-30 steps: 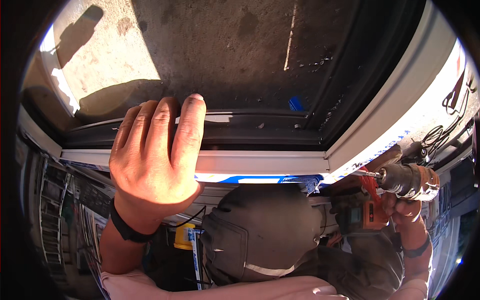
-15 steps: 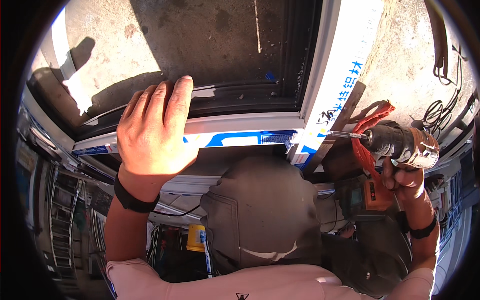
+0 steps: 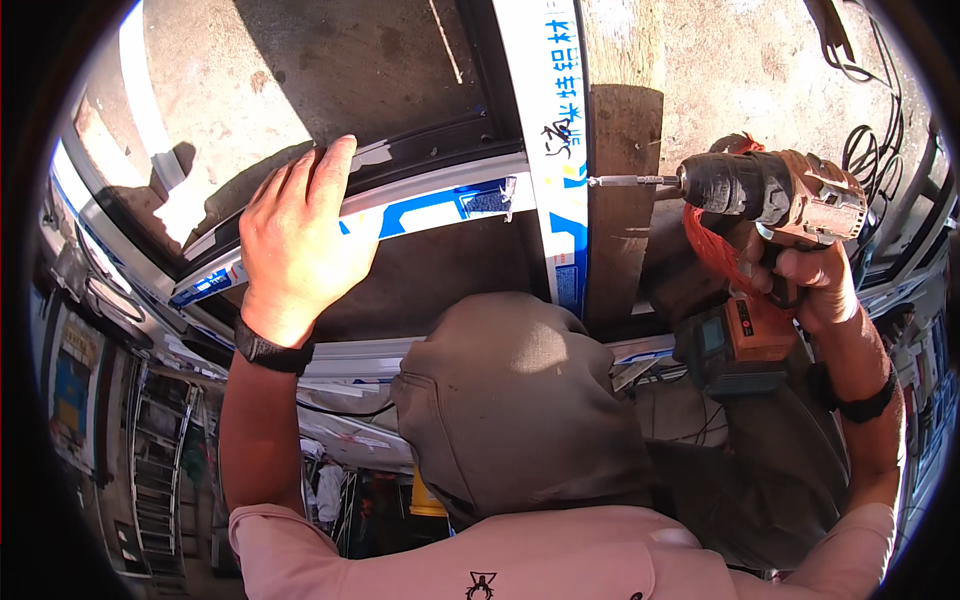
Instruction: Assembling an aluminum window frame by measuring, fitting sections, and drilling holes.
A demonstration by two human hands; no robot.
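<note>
The cordless drill [image 3: 800,195], scuffed orange and black, is held level, its chuck [image 3: 708,186] pointing left and its battery block [image 3: 745,340], orange and dark, hanging below. A slim silver bit [image 3: 635,181] reaches the outer edge of the white frame [image 3: 532,190]; whether it touches is unclear. Blue-printed film [image 3: 405,222] covers the frame, whose lower rail [image 3: 440,208] meets the side bar [image 3: 566,225] at a corner
</note>
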